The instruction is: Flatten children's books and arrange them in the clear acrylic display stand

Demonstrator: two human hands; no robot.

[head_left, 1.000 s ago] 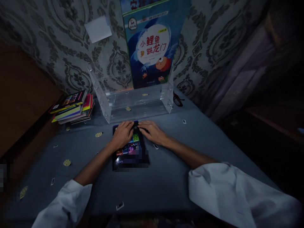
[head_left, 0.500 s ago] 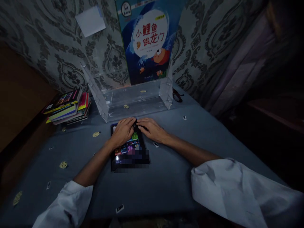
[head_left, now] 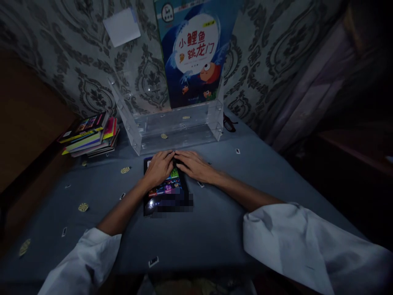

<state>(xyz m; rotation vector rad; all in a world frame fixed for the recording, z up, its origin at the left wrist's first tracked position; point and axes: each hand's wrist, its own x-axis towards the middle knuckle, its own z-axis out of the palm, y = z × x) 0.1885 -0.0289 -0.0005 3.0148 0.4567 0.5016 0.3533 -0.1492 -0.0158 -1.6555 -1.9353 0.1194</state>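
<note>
A dark book [head_left: 167, 186] with small colourful pictures lies flat on the blue-grey cloth of the table [head_left: 190, 241]. My left hand [head_left: 159, 167] rests across its upper part, fingers lying flat and pointing to the far edge. My right hand [head_left: 193, 165] lies over the book's upper right corner, its fingers stretched towards the left hand so that the fingertips meet or nearly meet. Part of the book's lower right is blurred by blocks, and its top is partly hidden under the hands.
Beyond the book stands a clear acrylic rack [head_left: 178, 137] holding an upright blue picture book [head_left: 196, 53]. Stacked books [head_left: 92, 133] lie at the left, glasses [head_left: 229, 124] right of the rack. A white card [head_left: 122, 28] is on the patterned wall.
My right hand has shifted slightly left, further over the book's corner and closer to my left hand. The camera view has moved a little.
</note>
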